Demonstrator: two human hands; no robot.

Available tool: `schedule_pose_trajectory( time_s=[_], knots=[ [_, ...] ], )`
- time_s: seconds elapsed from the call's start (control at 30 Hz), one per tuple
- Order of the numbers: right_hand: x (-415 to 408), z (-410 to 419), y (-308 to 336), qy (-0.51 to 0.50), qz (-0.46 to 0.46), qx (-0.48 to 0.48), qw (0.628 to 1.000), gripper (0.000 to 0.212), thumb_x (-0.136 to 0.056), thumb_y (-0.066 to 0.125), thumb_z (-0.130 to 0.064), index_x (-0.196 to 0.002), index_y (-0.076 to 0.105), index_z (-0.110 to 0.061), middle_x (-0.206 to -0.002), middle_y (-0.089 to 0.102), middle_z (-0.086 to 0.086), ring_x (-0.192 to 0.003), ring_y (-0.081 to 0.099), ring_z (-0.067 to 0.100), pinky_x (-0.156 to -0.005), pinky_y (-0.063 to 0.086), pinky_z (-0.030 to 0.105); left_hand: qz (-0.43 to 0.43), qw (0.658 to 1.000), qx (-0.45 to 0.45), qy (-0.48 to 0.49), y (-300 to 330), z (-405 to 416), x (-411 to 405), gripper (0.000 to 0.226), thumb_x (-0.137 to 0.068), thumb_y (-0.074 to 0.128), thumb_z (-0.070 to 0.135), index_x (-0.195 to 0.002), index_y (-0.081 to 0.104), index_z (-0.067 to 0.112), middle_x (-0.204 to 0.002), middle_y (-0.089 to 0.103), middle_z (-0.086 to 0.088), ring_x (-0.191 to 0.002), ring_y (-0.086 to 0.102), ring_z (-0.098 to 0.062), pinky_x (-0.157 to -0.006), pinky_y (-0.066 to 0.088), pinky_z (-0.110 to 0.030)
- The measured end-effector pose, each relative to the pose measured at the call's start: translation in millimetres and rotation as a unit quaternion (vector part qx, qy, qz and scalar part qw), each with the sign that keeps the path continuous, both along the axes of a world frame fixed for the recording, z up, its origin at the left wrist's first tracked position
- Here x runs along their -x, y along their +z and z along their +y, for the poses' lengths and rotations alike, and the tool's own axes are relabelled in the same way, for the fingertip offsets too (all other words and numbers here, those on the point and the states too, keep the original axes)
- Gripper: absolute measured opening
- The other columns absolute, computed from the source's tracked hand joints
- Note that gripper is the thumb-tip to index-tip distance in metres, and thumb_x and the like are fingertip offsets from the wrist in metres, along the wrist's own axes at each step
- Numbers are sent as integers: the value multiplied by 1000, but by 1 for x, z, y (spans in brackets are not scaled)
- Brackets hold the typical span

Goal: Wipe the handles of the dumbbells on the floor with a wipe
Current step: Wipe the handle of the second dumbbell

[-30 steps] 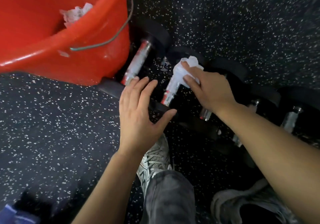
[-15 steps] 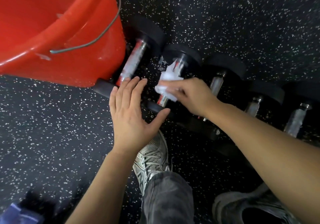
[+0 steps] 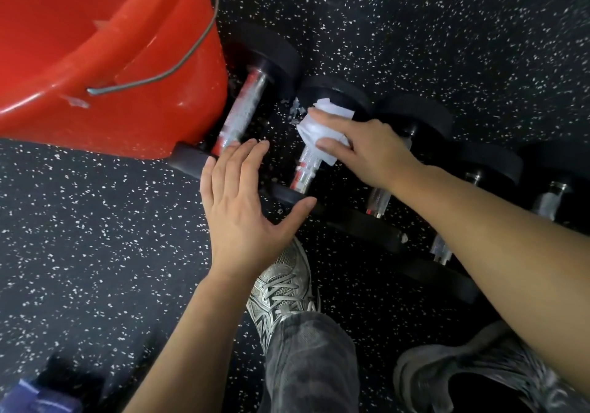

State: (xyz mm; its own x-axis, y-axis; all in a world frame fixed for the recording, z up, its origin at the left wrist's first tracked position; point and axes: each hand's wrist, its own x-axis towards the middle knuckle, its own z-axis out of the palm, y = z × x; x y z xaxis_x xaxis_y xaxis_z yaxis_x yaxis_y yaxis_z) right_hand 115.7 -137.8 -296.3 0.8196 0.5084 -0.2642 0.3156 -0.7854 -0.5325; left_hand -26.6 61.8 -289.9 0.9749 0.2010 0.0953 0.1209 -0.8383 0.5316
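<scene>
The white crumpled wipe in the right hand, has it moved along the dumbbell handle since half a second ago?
Yes. The white crumpled wipe slid up the knurled metal handle, toward the far black round weight, exposing more bare handle below it.

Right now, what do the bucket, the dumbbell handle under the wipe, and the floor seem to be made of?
Bucket: glossy red plastic, probably, with a thin wire bail.
Dumbbell handle: shiny metal, seemingly chrome, with a knurled grip; the black ends look matte, perhaps rubber.
Floor: matte black with white flecks, likely rubber.
</scene>
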Motion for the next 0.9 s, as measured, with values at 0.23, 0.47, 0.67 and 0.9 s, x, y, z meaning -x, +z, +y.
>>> schedule_pose_trajectory(
  time_s=[0.23,0.47,0.67,0.9],
  knots=[
    [28,9,-3,136,47,15,989,48,-93,42,-67,-140,39,-64,-57,53,1,-52,44,-2,-69,47,29,-9,1000,3,1,-2,0,0,87,-84,68,69,-149,51,13,-154,52,-2,-150,41,-24,-130,12,-46],
    [1,-2,6,46,14,13,999,64,-91,55,-65,-149,30,-57,-52,38,-9,-53,41,-1,-66,37,28,-1,1000,10,1,0,2,-1,87,-84,66,71,-149,50,14,-154,52,0,-151,40,-22,-131,11,-45],
    [11,1,6,55,40,-2,998,59,-92,55,-61,-147,33,-57,-54,40,-12,-55,42,-4,-68,39,28,-3,1000,9,2,-1,1,-1,87,-84,68,70,-148,51,14,-151,54,-1,-149,42,-23,-130,12,-45],
    [20,11,7,154,25,70,985,54,-92,40,-67,-144,30,-64,-54,41,-5,-53,39,-2,-68,35,28,-2,1000,13,3,0,1,-1,87,-83,71,68,-148,51,14,-151,54,0,-149,42,-22,-130,12,-45]
  ],
)
